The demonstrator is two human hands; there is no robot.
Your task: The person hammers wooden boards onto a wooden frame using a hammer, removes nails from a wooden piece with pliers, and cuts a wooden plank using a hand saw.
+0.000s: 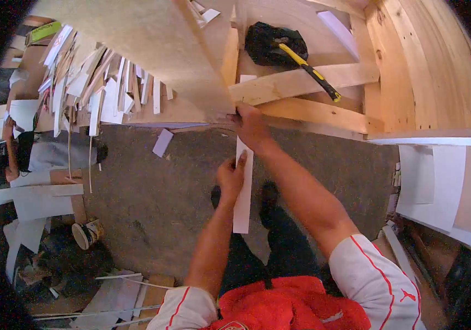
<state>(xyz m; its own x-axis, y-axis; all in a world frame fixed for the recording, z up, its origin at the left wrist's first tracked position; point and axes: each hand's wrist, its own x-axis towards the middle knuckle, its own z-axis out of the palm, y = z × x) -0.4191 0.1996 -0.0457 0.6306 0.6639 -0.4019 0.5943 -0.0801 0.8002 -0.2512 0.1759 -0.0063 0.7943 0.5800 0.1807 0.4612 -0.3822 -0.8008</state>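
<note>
A long white strip [242, 212] runs from the wooden frame down toward my legs. My left hand [230, 177] is closed around its middle, with the thumb lying along the face. Farther up, my right hand [252, 127] grips the same strip next to the corner of a large upright panel [153, 38]. Its fingertips are partly hidden against the panel's edge, and I cannot tell whether they also touch the wood. The strip's far end shows beyond my right hand, beside a wooden brace [307, 82].
A yellow-and-black hammer [313, 74] lies across the brace by a black plastic bag [271, 45]. Many offcut strips [101, 82] are piled at left. A white scrap [162, 143] lies on the floor. White sheets [439, 187] stand at right. Another person [13, 154] is at far left.
</note>
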